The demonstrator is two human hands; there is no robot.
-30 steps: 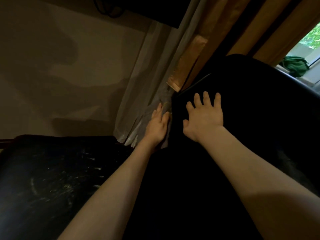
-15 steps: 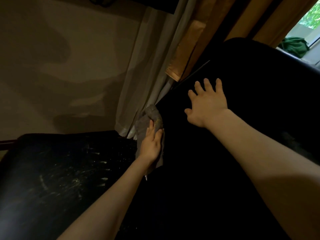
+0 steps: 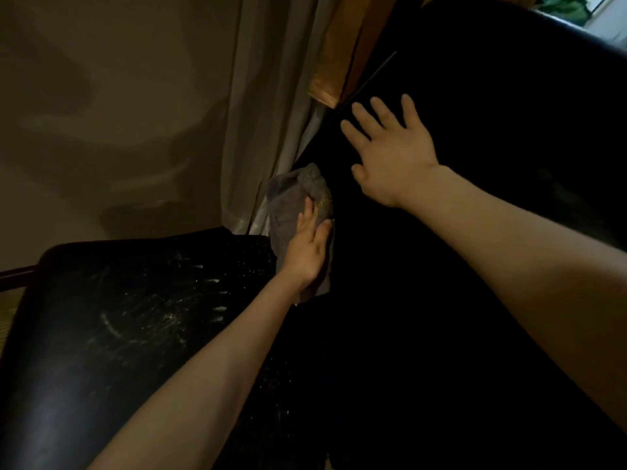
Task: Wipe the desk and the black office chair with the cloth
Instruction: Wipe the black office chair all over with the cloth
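A crumpled grey cloth point(image 3: 288, 198) is being pressed onto the black padded chair point(image 3: 475, 334) by the flat left hand point(image 3: 307, 256), the splayed right hand point(image 3: 397, 161) alongside.

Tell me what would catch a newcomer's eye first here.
The left hand, at centre, presses a grey cloth against the edge of the black office chair, fingers straight. The right hand lies spread flat on the chair's dark surface, up and right of it. Pale streaks and specks mark the shiny black surface at lower left, and a pale curtain hangs behind the cloth.
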